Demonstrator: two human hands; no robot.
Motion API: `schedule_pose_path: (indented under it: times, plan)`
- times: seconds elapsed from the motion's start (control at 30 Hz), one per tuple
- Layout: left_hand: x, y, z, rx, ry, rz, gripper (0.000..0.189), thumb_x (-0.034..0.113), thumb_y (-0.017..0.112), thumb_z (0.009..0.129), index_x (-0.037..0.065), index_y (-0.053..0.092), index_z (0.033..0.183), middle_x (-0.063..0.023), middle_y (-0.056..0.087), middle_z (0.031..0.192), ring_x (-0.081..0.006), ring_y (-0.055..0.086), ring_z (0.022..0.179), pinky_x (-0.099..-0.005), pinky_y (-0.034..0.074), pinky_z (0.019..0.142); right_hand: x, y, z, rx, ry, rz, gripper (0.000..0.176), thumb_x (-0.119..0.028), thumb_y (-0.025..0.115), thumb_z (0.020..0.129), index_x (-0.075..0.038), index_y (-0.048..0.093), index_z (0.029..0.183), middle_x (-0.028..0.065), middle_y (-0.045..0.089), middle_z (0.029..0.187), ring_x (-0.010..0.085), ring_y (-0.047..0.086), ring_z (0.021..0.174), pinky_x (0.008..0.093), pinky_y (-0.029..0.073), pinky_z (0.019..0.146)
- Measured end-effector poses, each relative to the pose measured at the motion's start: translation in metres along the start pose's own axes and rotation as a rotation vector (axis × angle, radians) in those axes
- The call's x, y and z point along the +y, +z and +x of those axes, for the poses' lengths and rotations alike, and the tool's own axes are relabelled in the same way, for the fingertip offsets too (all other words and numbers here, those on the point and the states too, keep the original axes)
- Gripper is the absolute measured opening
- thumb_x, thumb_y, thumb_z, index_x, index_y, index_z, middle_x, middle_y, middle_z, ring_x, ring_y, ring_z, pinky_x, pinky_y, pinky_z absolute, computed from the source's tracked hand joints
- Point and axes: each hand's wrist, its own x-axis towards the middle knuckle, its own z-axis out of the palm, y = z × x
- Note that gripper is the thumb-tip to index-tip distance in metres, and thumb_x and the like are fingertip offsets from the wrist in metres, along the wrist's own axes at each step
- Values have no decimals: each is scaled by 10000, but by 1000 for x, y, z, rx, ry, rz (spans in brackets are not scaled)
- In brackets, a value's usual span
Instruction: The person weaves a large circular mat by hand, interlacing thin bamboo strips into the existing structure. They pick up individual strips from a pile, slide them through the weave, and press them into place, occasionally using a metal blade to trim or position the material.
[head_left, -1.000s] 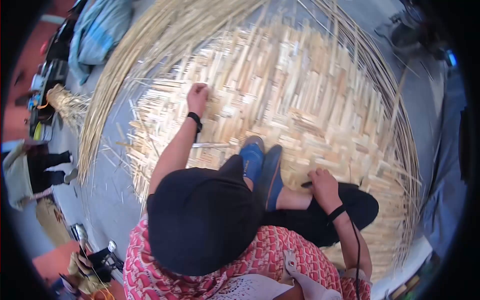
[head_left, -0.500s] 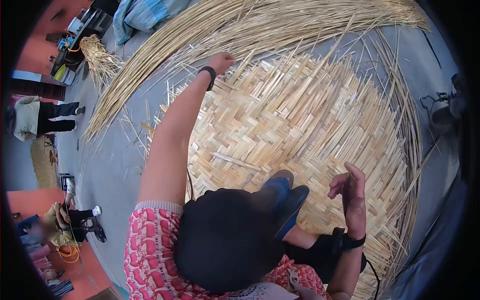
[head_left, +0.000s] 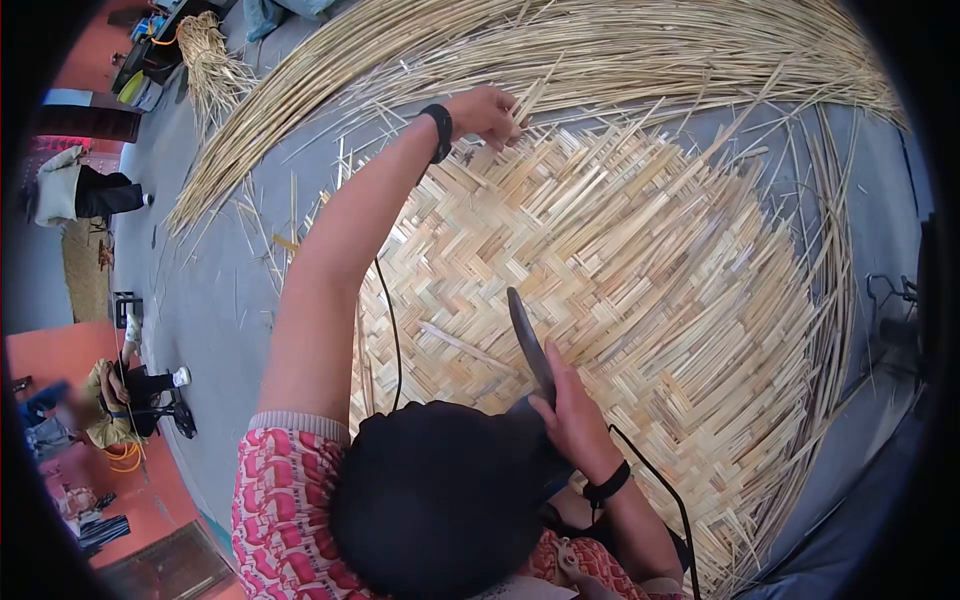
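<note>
A large woven bamboo mat (head_left: 620, 260) with a herringbone pattern lies on the grey floor. My left hand (head_left: 487, 110) reaches far out to the mat's top edge and pinches a loose bamboo strip (head_left: 530, 97) there. My right hand (head_left: 570, 410) is close to my body and grips a dark, curved knife (head_left: 530, 340) whose blade points up over the mat. Black wristbands sit on both wrists, with a cable running from them. My dark cap hides my feet.
A long heap of bamboo strips (head_left: 520, 45) arcs around the mat's far side. A smaller bundle (head_left: 210, 55) lies at the upper left. Other people (head_left: 125, 395) sit at the left edge near orange flooring. Loose strips fringe the mat's right side.
My left hand has moved right along the mat's top edge and taken a strip. My right hand has swung left in front of me, the knife's blade now raised over the mat.
</note>
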Motion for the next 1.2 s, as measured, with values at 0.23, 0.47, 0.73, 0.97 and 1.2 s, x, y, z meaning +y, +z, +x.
schedule_pose_path:
  times: [0.23,0.47,0.73,0.97,1.2]
  plan:
    - [-10,11,-8,108,103,-44,234,222,663,958,-1,704,1015,-60,711,914,-146,687,860,-269,597,790,-9,-3,147,-46,-217,-63,555,-31,529,904,-104,448,1448,220,479,969,395,593,843,458,497,764]
    - [-43,29,-17,221,198,-202,223,184,660,955,-15,704,1045,-83,720,982,-165,698,922,-293,593,837,41,12,243,2,-133,-107,471,-183,564,917,-133,545,1384,267,616,1047,422,637,923,465,513,862]
    - [-73,79,-99,613,335,-385,149,108,662,939,28,746,1032,-56,738,975,-115,682,857,-252,560,714,28,17,237,39,-122,-101,475,-195,572,920,-162,539,1393,234,671,1041,399,642,987,469,506,884]
    - [-70,64,-96,577,321,-224,181,143,652,954,35,739,1070,-37,741,976,-101,677,869,-242,552,665,4,41,202,89,27,-373,507,-188,514,952,-189,467,1457,223,587,939,396,647,857,459,524,785]
    - [-57,95,-110,592,339,-206,154,94,667,937,18,732,1054,-60,733,936,-120,681,822,-249,553,706,38,34,238,-15,-39,-143,486,-237,442,967,-199,465,1451,282,642,1032,430,659,929,483,527,833]
